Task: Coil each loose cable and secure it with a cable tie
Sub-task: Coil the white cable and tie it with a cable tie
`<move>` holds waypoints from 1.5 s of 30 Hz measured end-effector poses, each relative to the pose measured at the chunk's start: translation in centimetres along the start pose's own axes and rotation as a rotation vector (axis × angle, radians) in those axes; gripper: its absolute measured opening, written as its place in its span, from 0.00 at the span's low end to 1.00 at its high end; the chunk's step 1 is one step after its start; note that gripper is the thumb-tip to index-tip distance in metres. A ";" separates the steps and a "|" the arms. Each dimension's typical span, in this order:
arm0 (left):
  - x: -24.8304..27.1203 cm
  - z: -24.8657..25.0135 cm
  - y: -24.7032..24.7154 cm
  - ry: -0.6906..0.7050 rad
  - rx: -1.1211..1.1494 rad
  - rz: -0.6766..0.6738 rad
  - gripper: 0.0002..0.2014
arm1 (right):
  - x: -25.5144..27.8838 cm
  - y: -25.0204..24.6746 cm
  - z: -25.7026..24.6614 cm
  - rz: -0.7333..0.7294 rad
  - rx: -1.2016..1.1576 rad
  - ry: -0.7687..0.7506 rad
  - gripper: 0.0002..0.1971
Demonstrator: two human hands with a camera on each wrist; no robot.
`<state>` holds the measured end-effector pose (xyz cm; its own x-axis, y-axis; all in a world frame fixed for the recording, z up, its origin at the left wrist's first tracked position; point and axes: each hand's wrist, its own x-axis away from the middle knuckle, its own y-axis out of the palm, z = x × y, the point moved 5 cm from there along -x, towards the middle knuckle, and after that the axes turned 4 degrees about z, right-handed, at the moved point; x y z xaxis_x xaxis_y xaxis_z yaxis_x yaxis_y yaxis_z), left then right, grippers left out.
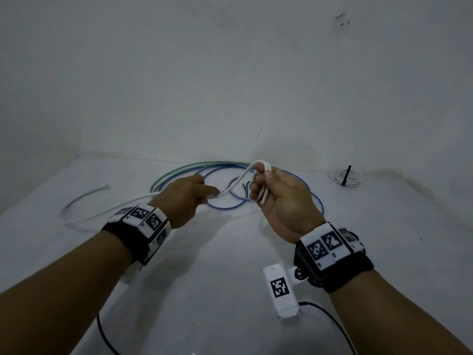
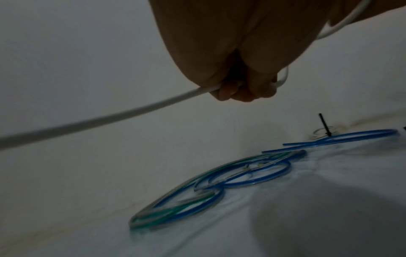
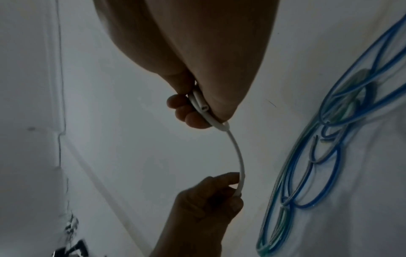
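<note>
A white cable runs between my two hands above the white table. My right hand grips a small coil of it, with the cut end sticking out below my fingers. My left hand pinches the same white cable a short way along; its loose tail curves off left over the table. In the right wrist view my left hand holds the white cable below my right hand.
Loose blue cables and green cables lie tangled behind my hands. A coiled white cable with a black cable tie sits far right near the wall. A black wire trails from my right wristband.
</note>
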<state>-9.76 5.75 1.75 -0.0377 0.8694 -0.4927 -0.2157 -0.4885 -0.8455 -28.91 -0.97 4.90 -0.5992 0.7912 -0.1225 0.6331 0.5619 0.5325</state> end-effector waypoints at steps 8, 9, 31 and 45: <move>-0.8 7.9 -1.7 0.432 0.033 -0.045 0.14 | -1.2 0.5 1.7 0.070 0.737 -0.246 0.08; -0.8 8.5 -1.8 0.476 0.047 -0.046 0.13 | -1.1 0.7 2.0 0.043 0.866 -0.294 0.08; -1.0 3.1 -4.2 0.299 -0.008 0.154 0.16 | 1.9 1.9 2.3 -0.279 0.713 0.247 0.15; 2.0 -1.9 1.4 -0.132 -0.054 -0.098 0.36 | 0.5 1.6 -0.7 0.035 -0.150 0.099 0.18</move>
<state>-8.31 6.64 -0.77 -0.1472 0.9137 -0.3788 -0.1720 -0.4008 -0.8999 -28.57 0.14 6.27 -0.6278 0.7780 -0.0227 0.5787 0.4861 0.6548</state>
